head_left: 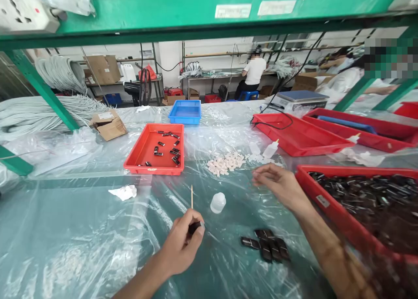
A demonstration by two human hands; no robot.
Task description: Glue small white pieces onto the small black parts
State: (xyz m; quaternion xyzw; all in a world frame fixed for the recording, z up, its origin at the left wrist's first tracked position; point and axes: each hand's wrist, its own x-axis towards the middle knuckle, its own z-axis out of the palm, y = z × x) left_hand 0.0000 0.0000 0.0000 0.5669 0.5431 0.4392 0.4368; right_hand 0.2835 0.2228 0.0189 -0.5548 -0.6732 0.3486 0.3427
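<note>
Black connector shells fill the biggest thing near the hands, a red tray [329,203] at the right edge of the table, heaped with small dark parts [375,198]. Under everything lies a clear plastic sheet [81,238] spread over the green table. Farther back, a 2nd red tray [130,164] holds about a dozen scattered black pieces [168,148], and a blue tray [185,111] sits just behind it. To the right are 2 more red trays [294,137], well apart from the hands.

Reaching forward over the sheet, the right hand [277,183] has its fingers curled loosely together; whether anything is pinched in them cannot be told. It hovers near a pile of small white plastic pieces [226,163].

Closer in, the left hand [183,242] is closed around a small black part [195,227] and also holds a thin wooden stick [191,196] that stands upright from the fingers.

Between the 2 forearms, a small cluster of black shells [266,244] lies on the sheet. A small white bottle [217,202] stands just beside the stick, and a crumpled white scrap [124,191] lies off to the left.
</note>
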